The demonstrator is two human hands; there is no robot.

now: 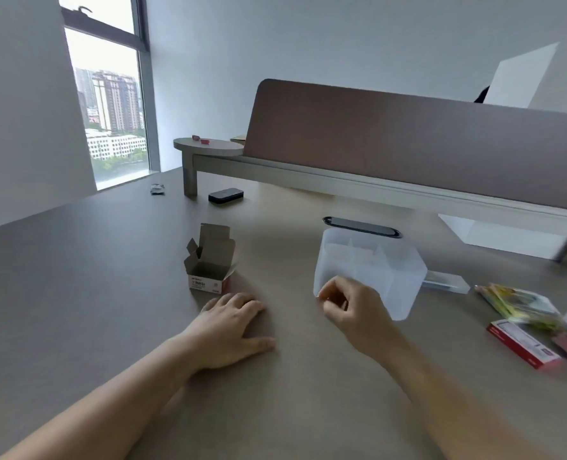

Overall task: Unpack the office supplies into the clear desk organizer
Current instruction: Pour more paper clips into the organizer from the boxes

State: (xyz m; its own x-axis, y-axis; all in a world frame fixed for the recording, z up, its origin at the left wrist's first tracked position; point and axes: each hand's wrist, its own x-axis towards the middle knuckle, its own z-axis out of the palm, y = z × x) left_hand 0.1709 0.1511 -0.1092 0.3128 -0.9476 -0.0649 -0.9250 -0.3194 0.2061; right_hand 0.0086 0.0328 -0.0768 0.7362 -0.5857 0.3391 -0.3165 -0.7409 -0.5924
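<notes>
The clear desk organizer (375,267) stands on the desk right of centre, its inner dividers faintly visible. My right hand (348,310) is at its near left corner with fingers curled; whether it pinches something small I cannot tell. My left hand (232,323) lies flat on the desk, fingers straight. Just beyond it sits a small red and white cardboard box (209,267) with its flaps open. At the right lie a red flat pack (524,343), a pile of colourful packets (521,303) and a clear narrow case (444,282).
A brown divider panel (408,144) on a raised rail crosses the back of the desk. A black device (225,195) and a crumpled wrapper (157,189) lie far left. A black cable slot (361,225) sits behind the organizer. The desk's left edge runs diagonally.
</notes>
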